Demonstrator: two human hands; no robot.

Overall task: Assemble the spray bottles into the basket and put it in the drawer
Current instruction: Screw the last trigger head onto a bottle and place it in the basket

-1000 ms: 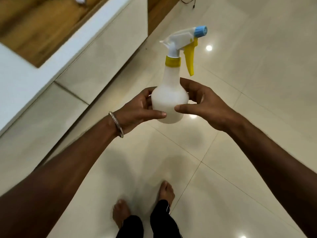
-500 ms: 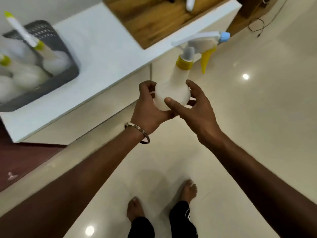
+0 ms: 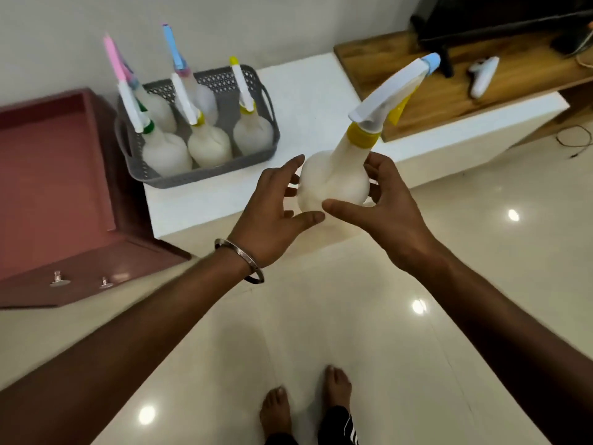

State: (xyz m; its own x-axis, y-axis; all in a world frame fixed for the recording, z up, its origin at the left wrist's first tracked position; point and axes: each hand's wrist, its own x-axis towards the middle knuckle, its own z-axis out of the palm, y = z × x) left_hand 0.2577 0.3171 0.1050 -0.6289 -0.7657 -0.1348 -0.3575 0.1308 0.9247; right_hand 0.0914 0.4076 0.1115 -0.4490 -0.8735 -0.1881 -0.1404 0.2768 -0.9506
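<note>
A white spray bottle (image 3: 333,184) with a yellow collar, yellow trigger and blue nozzle is held upright, tilted right, between my hands above the white counter's edge. My right hand (image 3: 388,213) grips its round body, with the thumb in front and the fingers behind. My left hand (image 3: 272,216) touches the bottle's left side with spread, fairly straight fingers, its thumb under the base. A grey perforated basket (image 3: 179,178) stands on the counter at the left with several spray bottles upright in it. An open maroon drawer (image 3: 48,175) lies at the far left.
The white counter (image 3: 314,101) runs right to a wooden top (image 3: 449,85) holding a white controller (image 3: 483,77) and a dark device. A cable (image 3: 574,139) lies on the glossy tiled floor. My bare feet are at the bottom.
The view has swung left, bringing the basket and the drawer fully into sight. The bottle has moved toward the counter, and my left hand's fingers have loosened from a grip to a spread touch.
</note>
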